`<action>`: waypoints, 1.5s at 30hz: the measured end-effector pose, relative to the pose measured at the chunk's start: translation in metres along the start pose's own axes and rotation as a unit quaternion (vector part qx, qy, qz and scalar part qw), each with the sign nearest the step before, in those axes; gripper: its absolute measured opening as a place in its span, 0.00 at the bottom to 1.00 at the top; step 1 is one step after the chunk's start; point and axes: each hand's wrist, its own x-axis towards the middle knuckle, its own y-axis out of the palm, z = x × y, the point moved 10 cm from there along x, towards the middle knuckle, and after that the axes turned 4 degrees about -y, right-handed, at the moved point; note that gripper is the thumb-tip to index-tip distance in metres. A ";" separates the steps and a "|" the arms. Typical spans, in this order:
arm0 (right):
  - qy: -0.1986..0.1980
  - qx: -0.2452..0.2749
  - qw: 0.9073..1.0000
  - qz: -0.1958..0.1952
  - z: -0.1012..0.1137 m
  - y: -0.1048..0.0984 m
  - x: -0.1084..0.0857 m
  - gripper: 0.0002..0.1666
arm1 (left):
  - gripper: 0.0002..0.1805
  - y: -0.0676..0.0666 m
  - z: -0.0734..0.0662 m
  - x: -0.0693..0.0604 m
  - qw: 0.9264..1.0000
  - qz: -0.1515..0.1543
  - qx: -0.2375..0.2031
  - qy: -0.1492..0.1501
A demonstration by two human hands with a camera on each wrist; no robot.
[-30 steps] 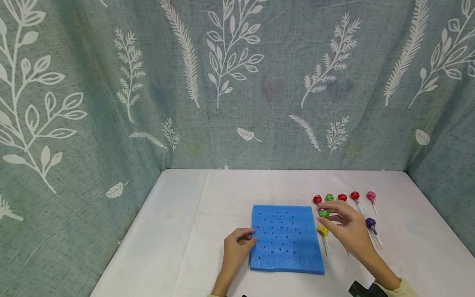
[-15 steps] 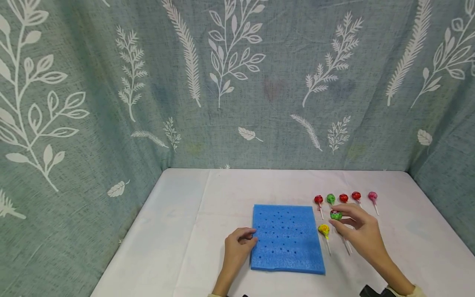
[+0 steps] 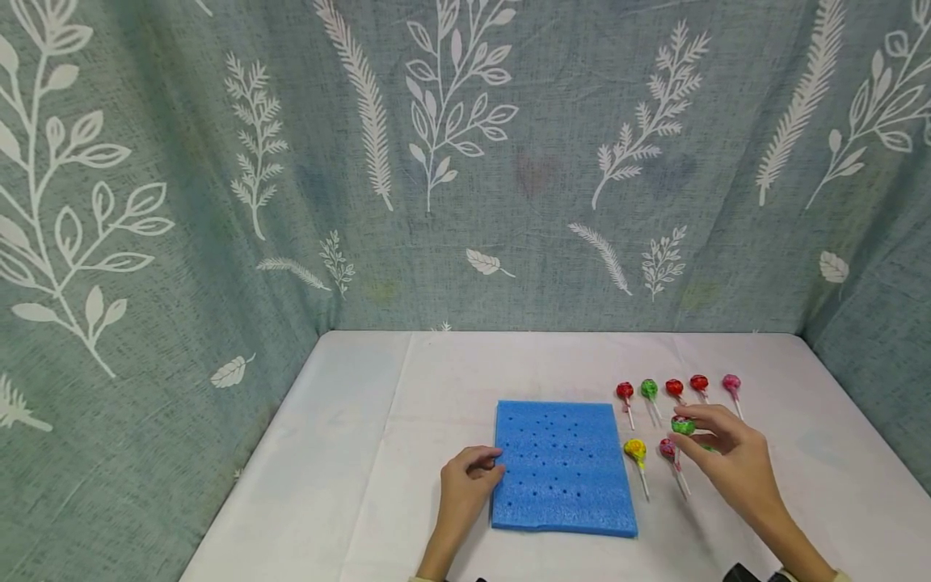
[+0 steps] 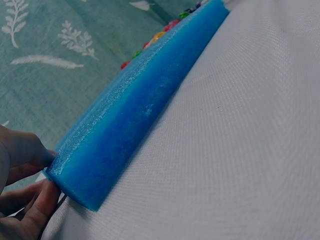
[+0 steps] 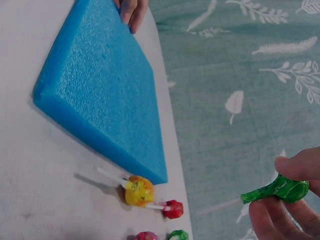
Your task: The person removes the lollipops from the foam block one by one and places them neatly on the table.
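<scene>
In the head view, a blue foam board [image 3: 560,469] with rows of small holes lies on the table. My left hand [image 3: 465,489] holds this board at its left edge; the left wrist view has the fingers [image 4: 27,150] and thumb at the foam's end. My right hand [image 3: 735,453] is right of the board, above the table, pinching a green-wrapped lollipop [image 3: 683,425] by its head. In the right wrist view that lollipop [image 5: 290,190] has its white stick pointing left. Under and near the right hand lie a yellow lollipop [image 3: 635,451] and a pinkish-red one [image 3: 667,449].
Behind the right hand is a row of lollipops: red [image 3: 625,391], green [image 3: 650,390], two more red, and pink [image 3: 731,382]. Another green one is partly hidden by the hand. A white cloth [image 3: 407,388] covers the table, and a patterned green curtain [image 3: 538,242] surrounds it.
My right hand has moved to the right with the green lollipop, away from the board, uncovering the yellow and pinkish-red lollipops. The left hand and board have stayed in place.
</scene>
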 end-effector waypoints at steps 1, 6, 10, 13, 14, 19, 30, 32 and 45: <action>0.002 -0.002 1.000 -0.003 -0.001 -0.001 -0.001 0.21 | 0.12 0.000 0.001 0.000 1.000 0.001 0.001 -0.001; 0.018 -0.016 1.000 -0.011 -0.006 -0.007 -0.003 0.21 | 0.12 0.001 0.001 -0.001 1.000 -0.001 0.005 0.003; 0.016 -0.014 1.000 -0.013 -0.011 -0.010 -0.002 0.21 | 0.12 0.000 0.000 0.000 1.000 -0.004 0.002 0.008; 0.007 -0.016 1.000 -0.016 -0.012 -0.013 -0.002 0.20 | 0.12 -0.001 -0.001 0.000 1.000 -0.005 -0.002 0.007; 0.005 -0.018 1.000 -0.018 -0.013 -0.014 -0.001 0.20 | 0.12 -0.001 0.000 0.000 1.000 -0.005 -0.002 0.004; 0.007 -0.026 0.999 -0.024 -0.017 -0.018 -0.001 0.19 | 0.12 -0.001 -0.002 -0.001 1.000 -0.005 -0.002 0.010; 0.028 -0.014 0.999 -0.036 -0.029 -0.028 0.000 0.22 | 0.12 -0.001 -0.003 -0.001 1.000 -0.001 0.000 0.017; 0.033 -0.015 0.999 -0.037 -0.031 -0.030 0.001 0.23 | 0.12 -0.001 -0.002 -0.001 1.000 -0.001 0.000 0.014; 0.037 -0.031 0.998 -0.039 -0.040 -0.041 0.000 0.20 | 0.12 0.000 -0.001 -0.001 1.000 0.000 0.003 0.010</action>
